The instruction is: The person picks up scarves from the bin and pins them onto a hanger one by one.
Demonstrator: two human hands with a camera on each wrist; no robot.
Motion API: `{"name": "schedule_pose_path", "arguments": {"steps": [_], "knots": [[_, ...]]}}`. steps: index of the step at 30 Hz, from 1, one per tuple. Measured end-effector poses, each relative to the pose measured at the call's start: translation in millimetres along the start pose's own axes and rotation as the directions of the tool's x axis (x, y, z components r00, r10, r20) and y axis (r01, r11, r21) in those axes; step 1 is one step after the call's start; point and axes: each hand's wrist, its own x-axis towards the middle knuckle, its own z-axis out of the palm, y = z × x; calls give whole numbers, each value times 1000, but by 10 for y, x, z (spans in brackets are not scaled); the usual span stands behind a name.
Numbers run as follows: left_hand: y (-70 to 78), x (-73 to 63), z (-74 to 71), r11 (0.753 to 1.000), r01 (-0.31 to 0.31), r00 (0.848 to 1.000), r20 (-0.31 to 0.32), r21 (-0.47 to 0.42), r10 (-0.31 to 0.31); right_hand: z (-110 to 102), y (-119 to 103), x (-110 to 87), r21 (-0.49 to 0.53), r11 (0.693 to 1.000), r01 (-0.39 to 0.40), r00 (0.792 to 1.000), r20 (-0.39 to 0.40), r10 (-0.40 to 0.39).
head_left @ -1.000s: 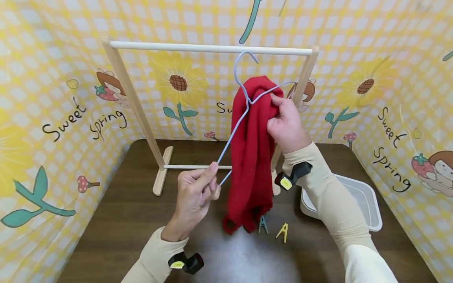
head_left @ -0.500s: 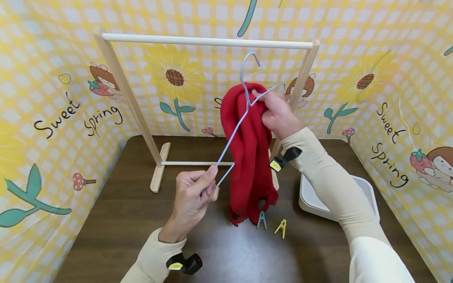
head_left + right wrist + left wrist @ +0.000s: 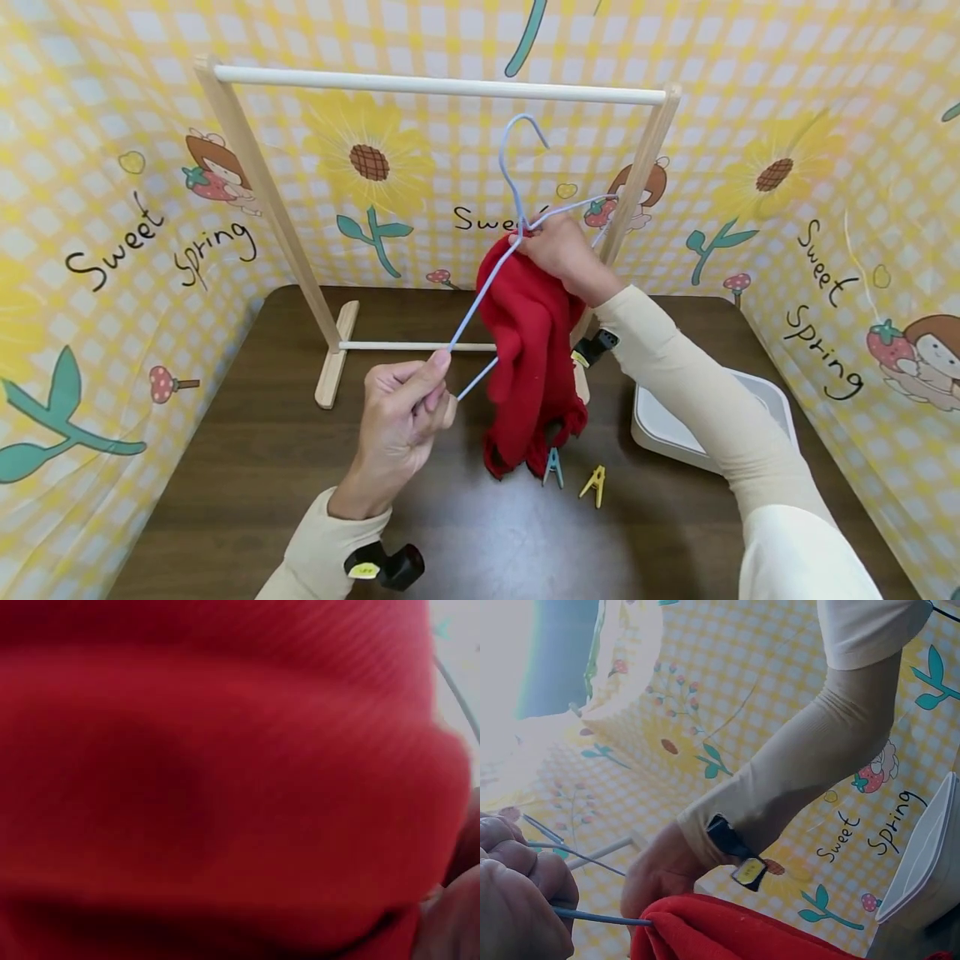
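Yellow checked backdrop (image 3: pixel 465 167) surrounds a dark wooden table (image 3: pixel 240 500). Over this table, the red cloth (image 3: pixel 528 333) is held in the air, hanging in folds at the light blue hanger (image 3: pixel 522 223). The right hand (image 3: pixel 562 250) grips the upper part of the cloth, close under the neck of the hanger; its fingers are partly hidden. The left hand (image 3: pixel 401 417) pinches the hanger at its lower left corner, so the two hands are apart.

Compared with a moment ago, the top of the cloth has gone down below the neck, and the right hand has moved inward. I judge that the cloth is now more inside the hanger's frame, but not yet settled; whether it passes through, I cannot tell.

The hook is free below the white top bar (image 3: pixel 442 85) of the wooden rack (image 3: pixel 271 208). Nearer, a teal clip (image 3: pixel 552 467) lies just beside the cloth's frayed end, with a yellow clip (image 3: pixel 595 483) near it. To the right, a white box (image 3: pixel 678 429) is partly covered by the right sleeve (image 3: pixel 697 396).
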Motion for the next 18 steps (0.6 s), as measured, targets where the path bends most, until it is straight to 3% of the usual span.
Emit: {"name": "schedule_pose_path", "arguments": {"steps": [4, 10, 12, 13, 15, 16, 17, 18], "knots": [[65, -10, -14, 1000, -4, 1000, -9, 12, 4, -10, 10, -117, -186, 972, 143, 987, -42, -153], [169, -85, -64, 999, -41, 999, 36, 1, 41, 20, 81, -356, -180, 931, 318, 941, -62, -333], [198, -103, -84, 998, -63, 996, 62, -22, 65, 33, 135, -432, -179, 901, 395, 908, -72, -413], [212, -109, -93, 997, -76, 994, 75, -36, 78, 34, 164, -472, -175, 879, 443, 884, -75, -461], [240, -124, -106, 994, -94, 990, 99, -61, 100, 36, 240, -548, -177, 801, 572, 801, -90, -592], [252, -131, -111, 992, -101, 988, 108, -74, 109, 34, 275, -592, -191, 746, 638, 743, -104, -662], [264, -138, -116, 990, -107, 986, 117, -90, 117, 37, 312, -633, -214, 679, 703, 670, -123, -732], [276, -149, -119, 989, -109, 985, 122, -103, 121, 42, 346, -674, -248, 599, 762, 584, -139, -800]]}}
